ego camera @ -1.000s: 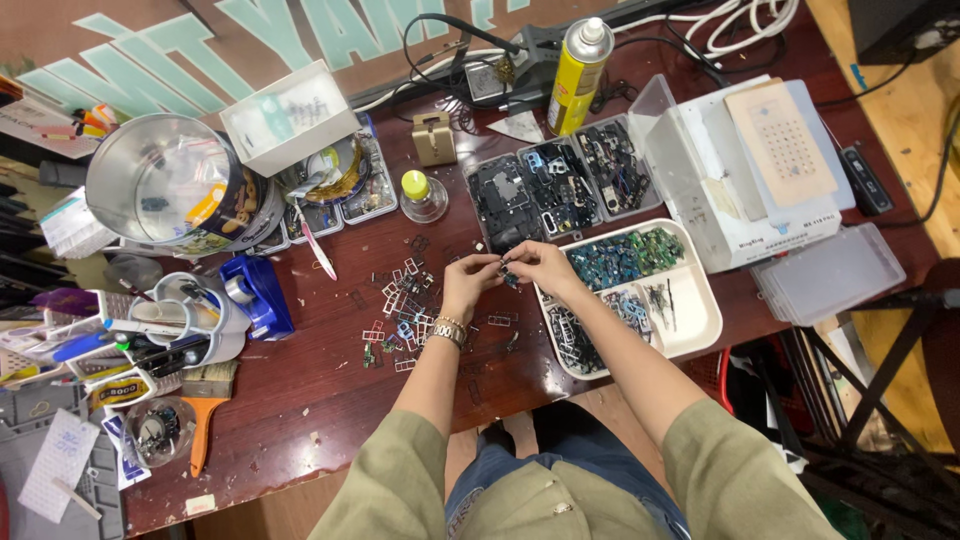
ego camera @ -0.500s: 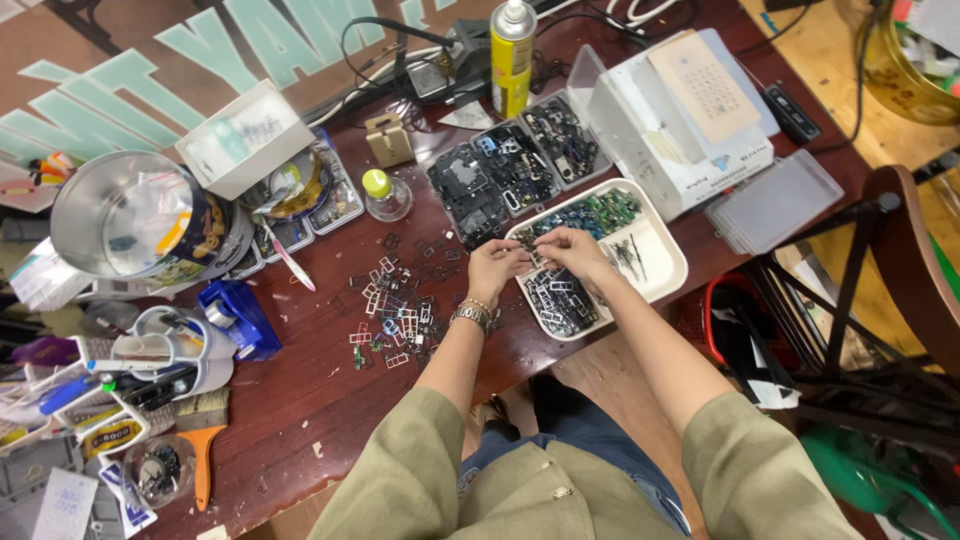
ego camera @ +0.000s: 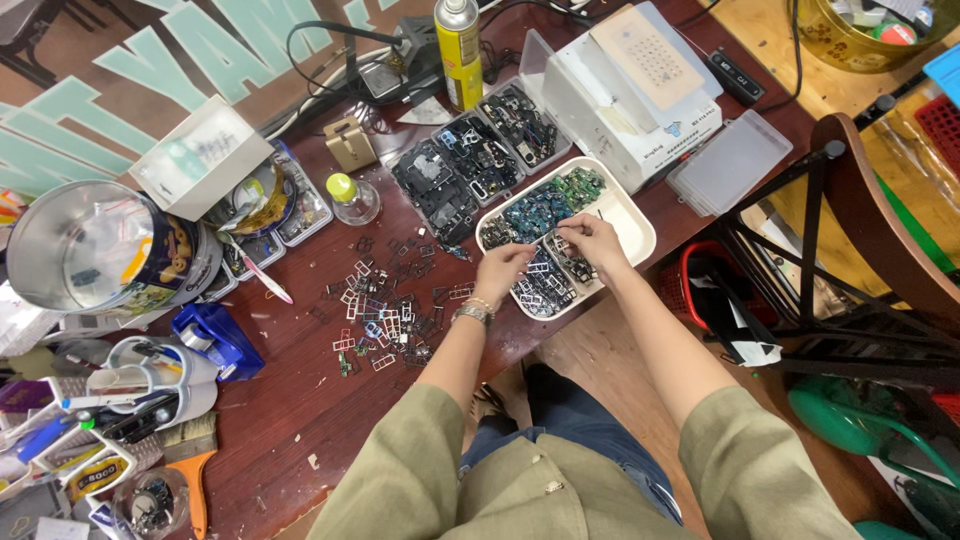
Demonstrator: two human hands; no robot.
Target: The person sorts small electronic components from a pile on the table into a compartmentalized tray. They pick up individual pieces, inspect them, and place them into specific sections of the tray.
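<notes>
Reaching over the near edge of the dark red worktop [ego camera: 300,400], both hands are down in a white divided tray [ego camera: 640,235] that sits right at that edge. The left hand [ego camera: 500,272] has its fingers curled narrow over the tray's near compartment, which is full of small metal frames [ego camera: 545,285]; whether it pinches one cannot be told. The right hand [ego camera: 592,243] is likewise drawn in, fingertips together above the middle of the tray, and what it grips, if anything, is too small to make out. A watch or bracelet [ego camera: 472,313] sits on the left wrist.

Green and blue circuit boards [ego camera: 545,205] fill the far compartments of the tray. Touching it on the far side is a row of clear trays of dark parts [ego camera: 470,170], and behind those stands a yellow spray can [ego camera: 459,55]. A white plastic case [ego camera: 640,100] with its lid open crowds the tray's right far corner, and a clear lid [ego camera: 730,165] lies just beside it at the worktop's right edge.

To the left of the left hand, loose little frames [ego camera: 385,305] are scattered on the bare wood. Further left are a small glass bottle with a green cap [ego camera: 350,198], a white box [ego camera: 200,158], a round tin [ego camera: 100,245] and a blue tape dispenser [ego camera: 215,338]. A dark chair [ego camera: 860,220] stands off the right edge.
</notes>
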